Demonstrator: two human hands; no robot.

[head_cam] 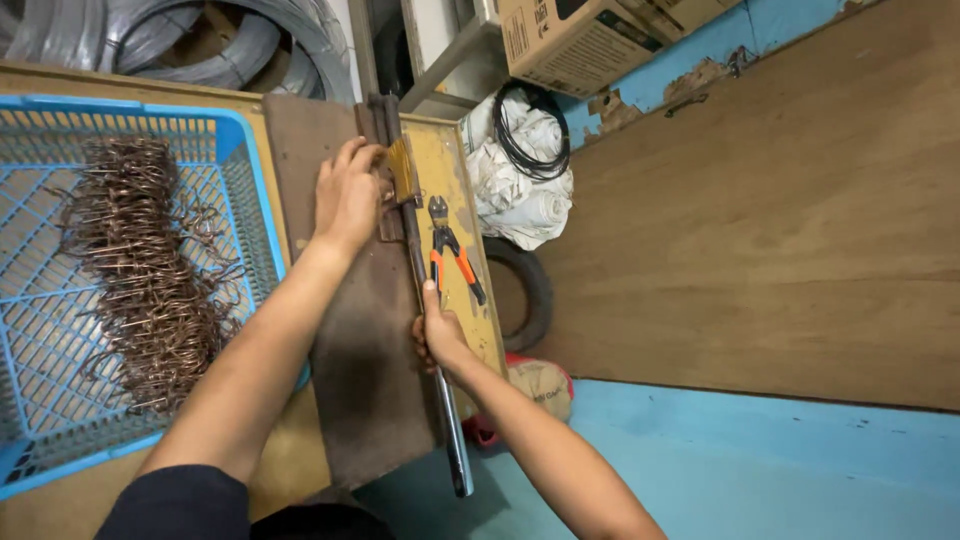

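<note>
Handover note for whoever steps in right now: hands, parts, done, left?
Left hand: pressed flat on the brown steel plate at the brass-coloured stop block, no closed grip.
Right hand: shut on the long steel lever bar running along the plate's edge.
Orange-handled black cutters: lying unused on the yellow bench top beside the bar.
Done: a pile of bent rust-brown wire pieces sits in the blue plastic mesh crate.
Left: whether a wire is loaded under the left hand cannot be seen. Grey wire coils lie beyond the bench.
</note>
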